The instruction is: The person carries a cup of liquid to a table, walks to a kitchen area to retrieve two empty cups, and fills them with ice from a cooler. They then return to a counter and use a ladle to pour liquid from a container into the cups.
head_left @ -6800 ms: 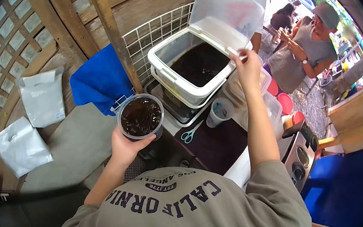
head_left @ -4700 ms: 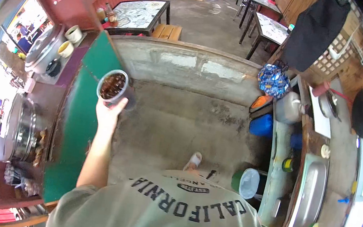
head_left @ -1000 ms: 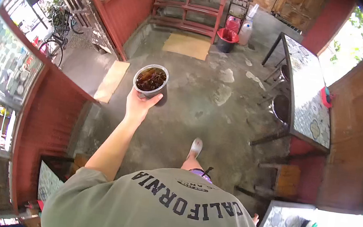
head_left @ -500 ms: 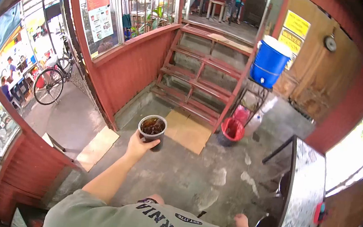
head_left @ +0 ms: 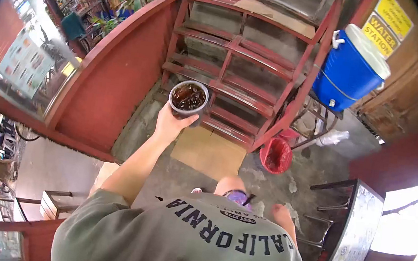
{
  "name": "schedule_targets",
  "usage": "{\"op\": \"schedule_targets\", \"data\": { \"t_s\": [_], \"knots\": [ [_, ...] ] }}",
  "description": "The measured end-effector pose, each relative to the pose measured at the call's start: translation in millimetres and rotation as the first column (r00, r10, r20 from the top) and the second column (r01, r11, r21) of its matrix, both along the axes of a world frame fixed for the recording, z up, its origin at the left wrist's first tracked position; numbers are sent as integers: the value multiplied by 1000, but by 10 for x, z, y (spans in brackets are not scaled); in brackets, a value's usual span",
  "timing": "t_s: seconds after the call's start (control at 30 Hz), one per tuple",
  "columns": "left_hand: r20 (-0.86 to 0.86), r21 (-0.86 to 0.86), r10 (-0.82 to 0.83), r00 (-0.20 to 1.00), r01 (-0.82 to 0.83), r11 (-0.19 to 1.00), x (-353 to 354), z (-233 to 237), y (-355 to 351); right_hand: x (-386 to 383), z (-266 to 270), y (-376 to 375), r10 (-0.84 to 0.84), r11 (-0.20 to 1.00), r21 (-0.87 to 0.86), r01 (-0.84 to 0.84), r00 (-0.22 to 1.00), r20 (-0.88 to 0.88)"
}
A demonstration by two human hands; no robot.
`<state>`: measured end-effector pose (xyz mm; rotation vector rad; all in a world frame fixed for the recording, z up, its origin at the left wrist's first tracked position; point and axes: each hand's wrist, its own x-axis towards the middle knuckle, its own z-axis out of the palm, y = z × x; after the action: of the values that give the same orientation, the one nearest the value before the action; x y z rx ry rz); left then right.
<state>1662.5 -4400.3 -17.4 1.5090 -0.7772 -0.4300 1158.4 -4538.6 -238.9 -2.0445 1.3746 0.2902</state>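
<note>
My left hand [head_left: 170,124] is closed around a plastic cup [head_left: 195,117], held upright in front of me with the thumb along its right side. A dark drink [head_left: 188,96], with what look like ice pieces in it, fills the cup close to the pale rim. In this view the cup overlaps the lower wooden steps [head_left: 246,104]. My right hand [head_left: 282,213] hangs low by my right side, away from the cup, its fingers too small and blurred to make out.
Flat cardboard [head_left: 206,153] lies on the concrete floor before the red-framed steps. To their right, a blue water cooler [head_left: 352,70] sits on a metal stand above a red-lined bin [head_left: 275,155]. A patterned table [head_left: 356,227] stands at right, a red low wall [head_left: 114,77] at left.
The steps, cooler and bin now appear closer, and the view has tilted further down. My left hand still holds the cup, which sits higher in view. One bent leg shows ahead of my shirt.
</note>
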Motion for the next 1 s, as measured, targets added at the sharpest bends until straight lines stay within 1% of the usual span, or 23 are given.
{"op": "schedule_targets", "data": {
  "t_s": [0.07, 0.1, 0.17, 0.2, 0.23, 0.27, 0.3, 0.37, 0.43, 0.47, 0.5, 0.57, 0.6, 0.63, 0.67, 0.73, 0.77, 0.83, 0.87, 0.9, 0.93, 0.97, 1.0],
  "knots": [
    [-41, -13, -15, 999, 15, 1000, 508, -132, -691, 475, 229, -548, -30, 1000, 5, 30, 1000, -3],
    [-27, -115, -51, 998, 47, 992, 713, -123, -1063, 708, 287, -888, -17, 1000, -6, 17, 998, 61],
    [-69, -93, -23, 997, 17, 996, 1134, -82, -1774, 1235, 393, -1626, 5, 999, -35, 2, 981, 195],
    [-44, -51, -19, 999, 17, 999, 1325, -4, -2127, 1554, 611, -2004, 59, 995, -86, -43, 978, 199],
    [-121, -178, -4, 993, -18, 984, 1469, 30, -2485, 1933, 949, -2404, 124, 985, -143, -95, 971, 207],
    [-114, -144, 27, 993, -44, 989, 1648, 108, -2805, 2267, 1190, -2750, 187, 971, -187, -149, 960, 207],
    [-111, -119, 59, 992, -72, 990, 1829, 231, -3143, 2530, 1349, -3151, 179, 982, -106, -159, 957, 227],
    [-121, -185, 92, 988, -114, 976, 2120, 604, -3795, 3013, 1792, -3983, 161, 984, 31, -175, 953, 257],
    [-124, -127, 123, 985, -138, 982, 2485, 912, -4294, 3457, 2229, -4657, 282, 958, -111, -265, 941, 186],
    [-124, -118, 186, 975, -201, 973, 2636, 1080, -4577, 3666, 2250, -5017, 324, 940, -169, -296, 931, 168],
    [-68, -124, 206, 976, -213, 969, 2780, 1270, -4832, 3882, 2293, -5363, 368, 915, -234, -328, 918, 152],
    [-61, -125, 215, 975, -221, 967, 3083, 1541, -5282, 4369, 2462, -5942, 409, 891, -291, -347, 893, 186],
    [-23, -136, 214, 977, -215, 967, 3219, 1695, -5504, 4640, 2482, -6203, 359, 925, -230, -302, 893, 271],
    [-54, -170, 219, 974, -225, 959, 3370, 1781, -5708, 4895, 2465, -6453, 305, 951, -163, -263, 888, 345],
    [-35, -135, 229, 973, -232, 963, 3525, 1850, -5890, 5101, 2424, -6725, 251, 968, -97, -232, 877, 409],
    [45, -95, 266, 963, -261, 961, 3813, 1957, -6227, 5434, 2287, -7211, 276, 961, -62, -270, 918, 285],
    [3, -98, 265, 964, -263, 960, 3908, 1974, -6367, 5596, 2163, -7412, 285, 958, -45, -282, 932, 225],
    [-63, -109, 246, 967, -252, 962, 4171, 2120, -6677, 5503, 1811, -7743, 495, 847, -295, -442, 858, 137],
    [-137, -147, 197, 971, -217, 965, 4318, 2150, -6796, 5376, 1662, -7845, 432, 891, -203, -406, 896, 103],
    [-124, -134, 222, 967, -238, 962, 4475, 2205, -6930, 5161, 1461, -7930, 287, 957, 1, -290, 948, 136],
    [-142, -126, 211, 967, -229, 965, 4599, 2319, -7053, 5077, 1810, -7817, 267, 963, -33, -267, 933, 240],
    [-167, -113, 203, 965, -224, 968, 4713, 2474, -7169, 4997, 2176, -7732, 149, 977, 146, -155, 987, 51],
    [-123, -96, 188, 974, -200, 975, 4830, 2672, -7299, 4760, 2227, -7675, 213, 957, 182, -225, 974, 84]
  ]
}}
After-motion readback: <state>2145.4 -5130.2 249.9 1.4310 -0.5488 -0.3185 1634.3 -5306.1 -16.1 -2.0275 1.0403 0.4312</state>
